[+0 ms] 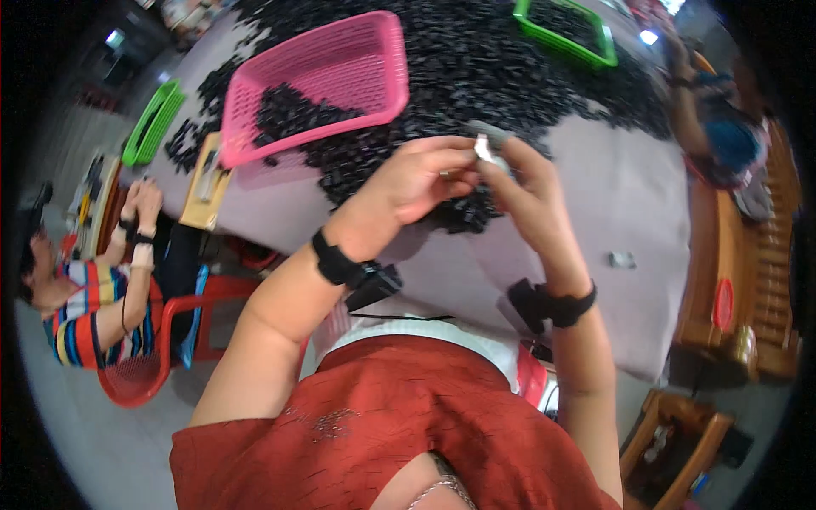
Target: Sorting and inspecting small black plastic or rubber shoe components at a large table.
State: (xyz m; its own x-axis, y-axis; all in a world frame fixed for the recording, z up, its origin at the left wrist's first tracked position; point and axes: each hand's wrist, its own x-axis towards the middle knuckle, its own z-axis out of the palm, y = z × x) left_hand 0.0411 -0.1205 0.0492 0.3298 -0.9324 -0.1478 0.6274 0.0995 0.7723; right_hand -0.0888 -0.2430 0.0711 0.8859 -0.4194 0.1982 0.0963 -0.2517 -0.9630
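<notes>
Well, the right hand (529, 183) had thumb and fingers clamped on a small shiny piece (484, 148), up over the near edge of the black heap (484, 68); the left hand (423, 177) was right beside it, fingers curled, their hold impossible to tell! Beyond, the pink basket (393, 68) sat tilted, black pieces (293, 115) inside

Soft light covers the pink basket (396, 72), with glare spots (648, 37) well to its left and right and dark, bowed edges beyond.
</notes>
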